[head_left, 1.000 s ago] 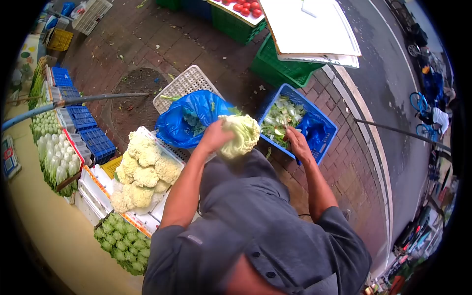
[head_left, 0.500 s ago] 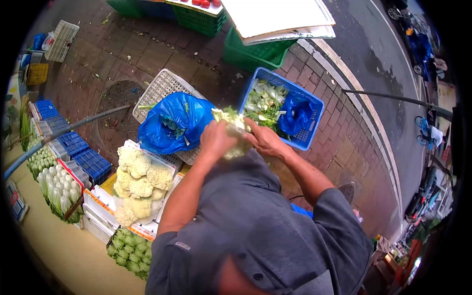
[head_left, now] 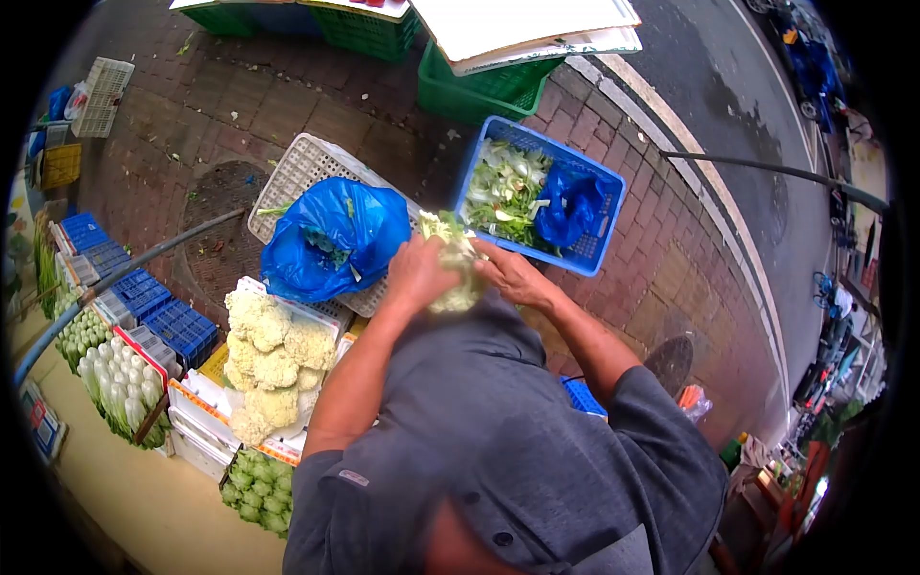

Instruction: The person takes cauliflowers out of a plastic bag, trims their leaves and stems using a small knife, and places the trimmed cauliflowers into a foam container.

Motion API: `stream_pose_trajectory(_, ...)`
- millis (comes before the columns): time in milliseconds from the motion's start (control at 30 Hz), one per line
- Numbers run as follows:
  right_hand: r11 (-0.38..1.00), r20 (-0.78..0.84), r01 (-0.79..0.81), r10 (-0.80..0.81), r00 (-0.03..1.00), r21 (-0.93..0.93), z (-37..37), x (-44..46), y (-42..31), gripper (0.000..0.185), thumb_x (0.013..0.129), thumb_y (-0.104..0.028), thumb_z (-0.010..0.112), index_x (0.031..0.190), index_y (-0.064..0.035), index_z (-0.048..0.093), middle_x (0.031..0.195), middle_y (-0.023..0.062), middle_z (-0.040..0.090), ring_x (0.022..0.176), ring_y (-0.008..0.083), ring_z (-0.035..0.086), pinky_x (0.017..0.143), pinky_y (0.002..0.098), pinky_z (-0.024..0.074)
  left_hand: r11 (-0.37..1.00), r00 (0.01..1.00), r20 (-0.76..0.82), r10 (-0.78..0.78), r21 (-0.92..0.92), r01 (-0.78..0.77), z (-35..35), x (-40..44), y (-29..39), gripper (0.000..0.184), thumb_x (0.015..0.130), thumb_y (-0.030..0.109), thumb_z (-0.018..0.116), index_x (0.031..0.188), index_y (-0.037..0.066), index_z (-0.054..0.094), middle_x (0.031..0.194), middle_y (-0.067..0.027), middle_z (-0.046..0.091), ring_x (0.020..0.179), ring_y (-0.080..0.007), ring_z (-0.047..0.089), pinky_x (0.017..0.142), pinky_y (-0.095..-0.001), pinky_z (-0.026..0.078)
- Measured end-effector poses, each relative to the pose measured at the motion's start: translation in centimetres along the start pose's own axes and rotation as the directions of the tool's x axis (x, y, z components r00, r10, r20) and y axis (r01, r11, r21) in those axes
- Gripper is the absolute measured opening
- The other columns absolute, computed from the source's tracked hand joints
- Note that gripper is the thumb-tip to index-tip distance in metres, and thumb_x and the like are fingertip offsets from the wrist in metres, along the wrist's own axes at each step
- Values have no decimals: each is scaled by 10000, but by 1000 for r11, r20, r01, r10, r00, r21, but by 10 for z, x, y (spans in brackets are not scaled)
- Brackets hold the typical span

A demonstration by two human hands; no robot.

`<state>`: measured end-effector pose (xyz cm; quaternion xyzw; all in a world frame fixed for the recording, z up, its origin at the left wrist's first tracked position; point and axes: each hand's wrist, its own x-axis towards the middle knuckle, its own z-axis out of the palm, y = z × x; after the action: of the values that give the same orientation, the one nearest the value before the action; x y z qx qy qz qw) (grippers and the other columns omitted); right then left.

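Note:
A pale cauliflower (head_left: 458,287), slightly blurred, is held in front of my waist, its cut stem and leafy end (head_left: 443,227) pointing away from me. My left hand (head_left: 420,275) wraps round its left side. On the other side my right hand (head_left: 517,276) has curled fingers pressed against it; whether anything small is also between them is hidden. Just beyond my left hand, an open blue plastic bag (head_left: 379,222) lies in a white crate (head_left: 297,172). Past my right hand stands a blue basket (head_left: 613,216) with leaf trimmings (head_left: 508,187) and another blue bag (head_left: 567,206).
Several cauliflowers (head_left: 273,364) are piled on a stand at left, near green vegetables (head_left: 261,489) and white-stemmed greens (head_left: 123,379). A pole (head_left: 163,254) crosses the left side. White boards (head_left: 527,29) rest over a green crate (head_left: 479,91) ahead. A road (head_left: 728,105) runs along the right.
The view has shifted slightly, so the surroundings sit a little higher and more to the left. Both hands remain on the cauliflower in nearly the same pose.

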<state>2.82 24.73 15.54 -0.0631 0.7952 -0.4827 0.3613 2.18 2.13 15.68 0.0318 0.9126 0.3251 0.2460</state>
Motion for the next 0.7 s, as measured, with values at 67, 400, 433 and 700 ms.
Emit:
stream_pose_trajectory(67, 1000, -9, -3, 3, 1000, 13, 6, -1, 10, 573, 1032, -378, 519, 1489, -41, 449, 1344, 304, 593, 1272, 424, 570, 1067, 437, 443, 1000, 1000, 16, 14, 8, -14, 3, 1, -3, 494, 694, 370, 799, 1077, 78, 687, 1071, -206, 641, 993, -422, 617, 869, -500, 518)
stream_pose_trajectory(400, 999, -96, -17, 13, 995, -44, 11, -3, 13, 452, 1050, -301, 514, 1428, -55, 544, 1313, 255, 634, 1240, 415, 596, 1040, 434, 462, 998, 997, -55, 56, 2, -56, 7, 1, -3, 447, 676, 302, 765, 1048, 67, 685, 954, -189, 625, 919, -403, 617, 805, -500, 517)
stream_pose_trajectory(433, 998, -104, -13, 7, 995, -56, 11, -2, 10, 447, 1049, -299, 515, 1428, -65, 546, 1306, 255, 637, 1233, 418, 599, 1037, 434, 463, 999, 998, -27, 51, 11, -51, 6, 0, -4, 443, 678, 309, 772, 1039, 66, 689, 975, -195, 639, 929, -405, 627, 808, -499, 523)
stream_pose_trajectory(700, 970, -290, -241, 228, 930, -11, -46, -20, 148, 467, 1077, -290, 496, 1441, 2, 518, 761, 25, 605, 668, 102, 573, 595, 236, 463, 966, 988, 4, -155, -209, 153, 10, -29, -44, 538, 666, 319, 776, 1105, 30, 664, 1135, -232, 633, 1095, -428, 616, 914, -511, 513)
